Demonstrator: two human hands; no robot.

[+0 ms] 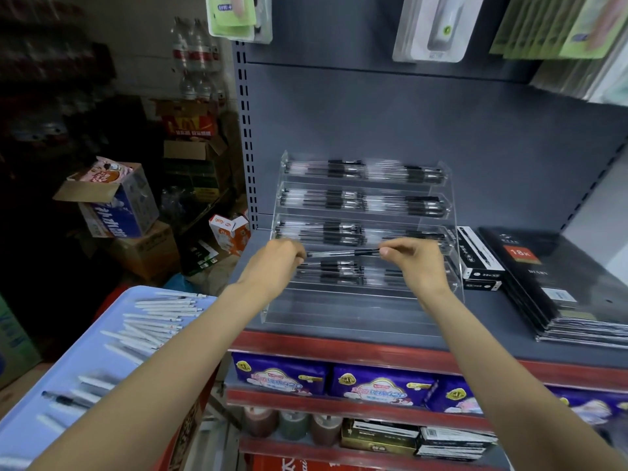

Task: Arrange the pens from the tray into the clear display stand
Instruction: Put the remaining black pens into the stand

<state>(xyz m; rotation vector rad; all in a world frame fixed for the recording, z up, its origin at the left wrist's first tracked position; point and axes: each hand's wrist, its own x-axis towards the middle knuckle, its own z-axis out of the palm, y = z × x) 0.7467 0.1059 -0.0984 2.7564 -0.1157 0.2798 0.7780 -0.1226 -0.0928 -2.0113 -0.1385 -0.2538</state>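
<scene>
Two hands hold one black pen [343,253] level before the clear display stand [365,297]: left hand [283,256] pinches one end, right hand [409,254] the other. Left of the stand, a blue tray [68,355] holds white pens [153,321]. Right of it, notebooks [550,283] read "18K" and "DIARY".

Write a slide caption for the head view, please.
Both hands hold one pen level over the half-filled stand.

Two hands [275,263] [413,260], one held pen [343,253], one five-tier stand [360,311], one tray [68,379].
</scene>
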